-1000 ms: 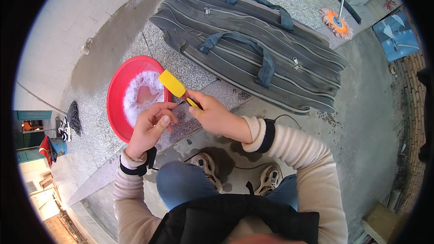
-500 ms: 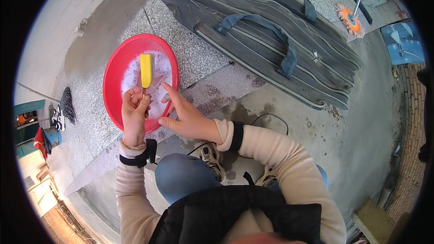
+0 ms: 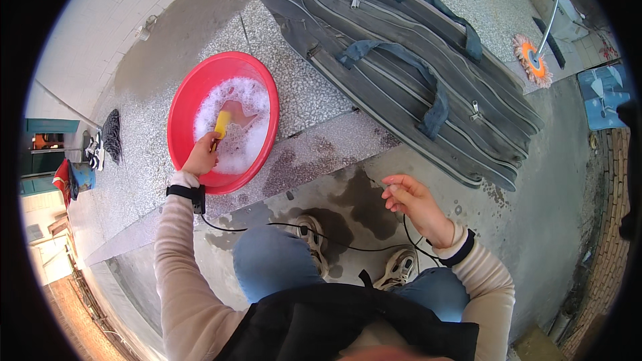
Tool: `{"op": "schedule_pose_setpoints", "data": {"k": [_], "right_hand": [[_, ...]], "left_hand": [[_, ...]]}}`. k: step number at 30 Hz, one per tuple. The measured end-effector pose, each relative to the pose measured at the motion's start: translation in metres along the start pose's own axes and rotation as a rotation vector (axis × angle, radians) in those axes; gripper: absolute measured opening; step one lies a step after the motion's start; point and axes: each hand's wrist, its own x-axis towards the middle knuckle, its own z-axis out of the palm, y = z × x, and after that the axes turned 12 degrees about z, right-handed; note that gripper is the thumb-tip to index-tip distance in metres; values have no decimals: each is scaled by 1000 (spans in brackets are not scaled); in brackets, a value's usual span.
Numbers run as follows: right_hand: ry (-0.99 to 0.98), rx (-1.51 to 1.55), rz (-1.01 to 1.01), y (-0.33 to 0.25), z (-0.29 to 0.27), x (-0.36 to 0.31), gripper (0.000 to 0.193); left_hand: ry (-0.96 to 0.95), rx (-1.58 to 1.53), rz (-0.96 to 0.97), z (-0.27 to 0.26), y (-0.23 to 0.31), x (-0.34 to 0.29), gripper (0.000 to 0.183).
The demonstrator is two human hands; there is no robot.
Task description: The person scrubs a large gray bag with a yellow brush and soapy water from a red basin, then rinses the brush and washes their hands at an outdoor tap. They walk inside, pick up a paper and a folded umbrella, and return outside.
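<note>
My left hand [image 3: 200, 155] is closed round the narrow handle of a yellow scrub brush [image 3: 223, 122]. The brush's oblong head is over the red basin [image 3: 175, 117], low by the white suds [image 3: 231, 157]; its bristles do not show. A brownish patch lies among the foam beside the head. Out to the right, above the wet concrete, my right hand [image 3: 416, 204] has its thumb and fingers drawn together. A small dark bit shows at the fingertips, too small to name.
A large grey zipped bag [image 3: 408, 73] with blue handles lies on the speckled slab beyond my right hand. An orange-centred mop head [image 3: 531, 60] rests at the far right. A black cable [image 3: 348, 246] crosses the concrete by my shoes [image 3: 398, 269].
My right hand has moved from beside the basin out to the right, its fingers coming together. My left hand has tipped the brush down toward the suds. The view has shifted slightly.
</note>
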Motion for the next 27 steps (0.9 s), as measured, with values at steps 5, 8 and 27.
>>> {"op": "schedule_pose_setpoints", "data": {"k": [5, 8, 27], "right_hand": [[-27, -42, 49, 7, 0, -2, 24], [-8, -34, 5, 12, -5, -3, 23], [-17, -87, 39, 17, -14, 0, 20]], "left_hand": [[124, 263, 40, -1, -8, 17, 44], [90, 260, -11, -4, 0, 26, 43], [59, -286, -319, -31, 21, 47, 43]]}}
